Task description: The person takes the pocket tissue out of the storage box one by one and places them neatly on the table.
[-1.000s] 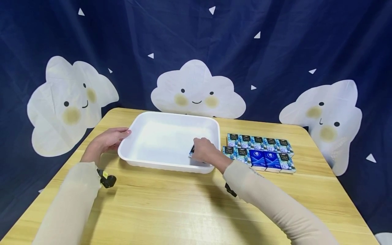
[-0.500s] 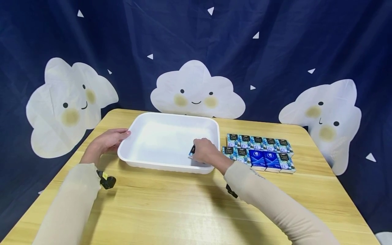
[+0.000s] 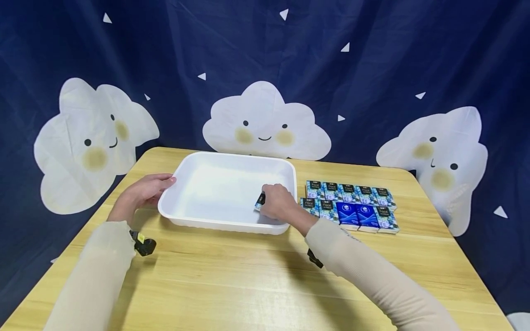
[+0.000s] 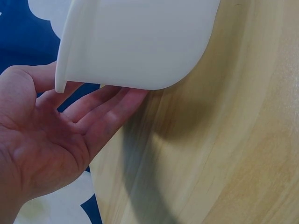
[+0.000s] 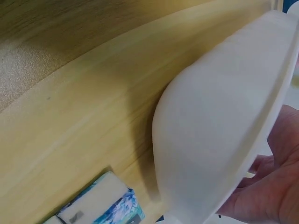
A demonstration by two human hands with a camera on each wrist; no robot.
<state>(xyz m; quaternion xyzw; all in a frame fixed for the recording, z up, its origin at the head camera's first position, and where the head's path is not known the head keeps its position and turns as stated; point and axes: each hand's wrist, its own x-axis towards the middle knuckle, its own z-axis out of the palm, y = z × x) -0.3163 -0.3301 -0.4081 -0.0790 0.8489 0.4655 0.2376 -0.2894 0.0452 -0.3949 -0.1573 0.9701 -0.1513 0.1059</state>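
Note:
A white plastic tray (image 3: 223, 225) sits on the wooden table. My left hand (image 3: 146, 189) holds its left end; in the left wrist view the fingers (image 4: 112, 107) reach beneath the tray and the thumb goes behind the rim. Inside the tray, near its right front corner, my right hand (image 3: 278, 202) grips a small floral tissue pack (image 3: 259, 202) with a dark label. Most of that pack is hidden under the hand. In the right wrist view the tray wall (image 5: 210, 107) covers the fingertips and the pack.
Right of the tray lie two rows of tissue packs (image 3: 349, 193), mostly floral, with two plain blue packs (image 3: 358, 216) in the front row. The wooden table (image 3: 232, 285) extends toward me. A dark blue cloud-print curtain (image 3: 356, 73) hangs behind.
Both hands stay almost in place. The pack under my right hand tilts up slightly, showing a little more of its dark label. The view shifts very slightly.

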